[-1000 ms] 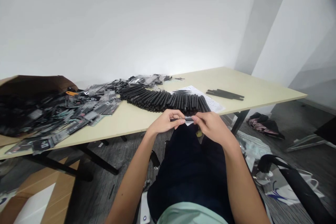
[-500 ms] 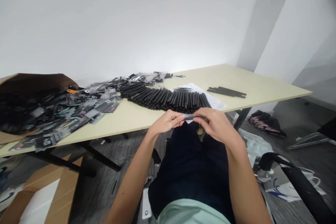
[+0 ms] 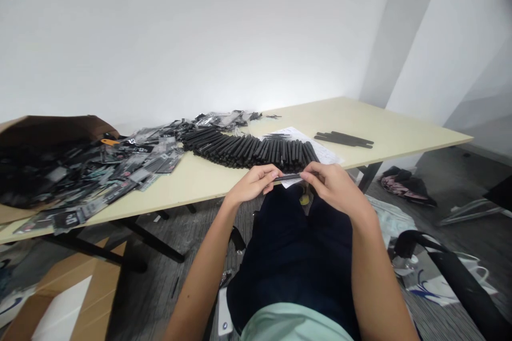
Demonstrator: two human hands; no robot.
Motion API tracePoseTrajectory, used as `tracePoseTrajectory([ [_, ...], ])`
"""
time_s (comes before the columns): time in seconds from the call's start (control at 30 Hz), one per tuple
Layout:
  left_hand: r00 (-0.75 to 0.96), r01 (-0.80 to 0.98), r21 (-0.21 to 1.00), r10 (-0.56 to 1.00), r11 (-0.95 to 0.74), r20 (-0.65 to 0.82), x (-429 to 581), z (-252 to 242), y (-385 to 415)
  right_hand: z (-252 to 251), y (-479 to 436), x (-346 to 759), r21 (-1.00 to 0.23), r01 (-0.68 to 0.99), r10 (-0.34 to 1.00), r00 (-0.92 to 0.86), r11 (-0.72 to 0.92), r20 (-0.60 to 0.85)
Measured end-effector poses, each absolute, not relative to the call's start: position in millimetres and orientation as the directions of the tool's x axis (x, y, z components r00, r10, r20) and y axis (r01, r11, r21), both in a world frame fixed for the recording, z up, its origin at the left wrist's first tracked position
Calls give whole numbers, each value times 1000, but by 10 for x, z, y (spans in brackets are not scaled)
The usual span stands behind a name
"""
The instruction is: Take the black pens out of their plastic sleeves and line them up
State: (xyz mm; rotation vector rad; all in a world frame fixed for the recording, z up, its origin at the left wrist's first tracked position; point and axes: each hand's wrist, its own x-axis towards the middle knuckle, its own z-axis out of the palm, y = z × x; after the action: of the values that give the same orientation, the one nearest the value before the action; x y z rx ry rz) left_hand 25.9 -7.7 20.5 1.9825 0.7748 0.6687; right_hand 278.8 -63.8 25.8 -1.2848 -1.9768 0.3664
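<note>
Between my two hands, just off the front edge of the table, a thin black stick [image 3: 289, 177] lies roughly level. My left hand [image 3: 256, 181] pinches its left end between thumb and fingers. Its right end is in the closed fingers of my right hand [image 3: 327, 181]. Right behind my hands, a long curved row of black sticks [image 3: 248, 150] is stacked side by side on the table. White paper sheets [image 3: 330, 157] lie partly under that row, with several thin dark pieces [image 3: 277, 136] on top.
Flat black strips [image 3: 344, 139] lie on the table [image 3: 404, 130] to the right. Packaged items [image 3: 140, 162] spill from a cardboard box [image 3: 60, 123] at the left. Another open box [image 3: 98, 290] stands on the floor. A chair armrest [image 3: 448, 261] is at my right.
My right hand has shifted slightly right, so more of the black stick shows between my hands. The pale, clear-looking stretch between my fingers now looks dark.
</note>
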Motion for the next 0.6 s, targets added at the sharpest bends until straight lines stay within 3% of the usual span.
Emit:
tracePoseTrajectory([
  [0.13, 651, 268, 873, 744, -408, 148, 269, 229, -118, 253, -641, 2807, -633, 581, 854, -264, 512, 448],
  [0.33, 640, 260, 848, 740, -461, 206, 281, 239, -124, 261, -663, 2782, -699, 548, 886, -227, 459, 404],
  [0.5, 662, 295, 818, 723, -493, 197, 273, 224, -105, 241, -611, 2775, -631, 616, 870, -206, 472, 449],
  [0.6, 671, 305, 826, 723, -474, 168, 268, 219, -96, 222, -587, 2784, -641, 575, 850, -212, 507, 482],
])
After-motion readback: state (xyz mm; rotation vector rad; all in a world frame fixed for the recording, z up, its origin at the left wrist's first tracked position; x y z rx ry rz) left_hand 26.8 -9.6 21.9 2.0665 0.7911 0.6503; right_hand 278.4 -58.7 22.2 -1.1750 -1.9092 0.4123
